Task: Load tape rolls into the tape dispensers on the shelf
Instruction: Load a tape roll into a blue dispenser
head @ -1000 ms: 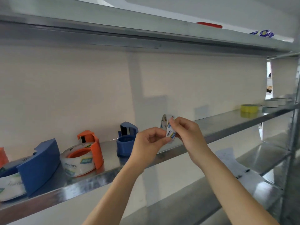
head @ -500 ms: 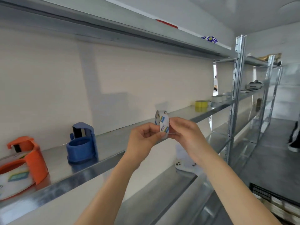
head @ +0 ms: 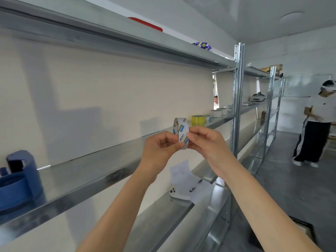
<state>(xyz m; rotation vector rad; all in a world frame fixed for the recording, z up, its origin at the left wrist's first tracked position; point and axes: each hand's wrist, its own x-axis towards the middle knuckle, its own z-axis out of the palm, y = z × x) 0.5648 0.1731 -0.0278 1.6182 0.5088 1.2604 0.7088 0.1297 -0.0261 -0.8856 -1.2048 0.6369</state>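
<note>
A folded white paper label strip [head: 181,130] with blue and yellow print is pinched between both hands in front of the metal shelf [head: 94,180]. My left hand [head: 161,144] holds its left side and my right hand [head: 205,140] holds its right side. An empty blue tape dispenser [head: 17,180] stands on the shelf at the far left. A yellow tape roll [head: 198,119] and white tape rolls [head: 217,113] sit farther right on the same shelf.
A lower shelf holds a white phone [head: 179,193] and papers [head: 181,172]. Upright steel posts [head: 237,99] divide the shelving. A person [head: 314,124] stands in the aisle at the right. A dark crate [head: 301,231] lies on the floor.
The view has swung to the right: the orange dispensers have left the frame and the blue one sits at the left edge. Both hands keep pinching the label strip.
</note>
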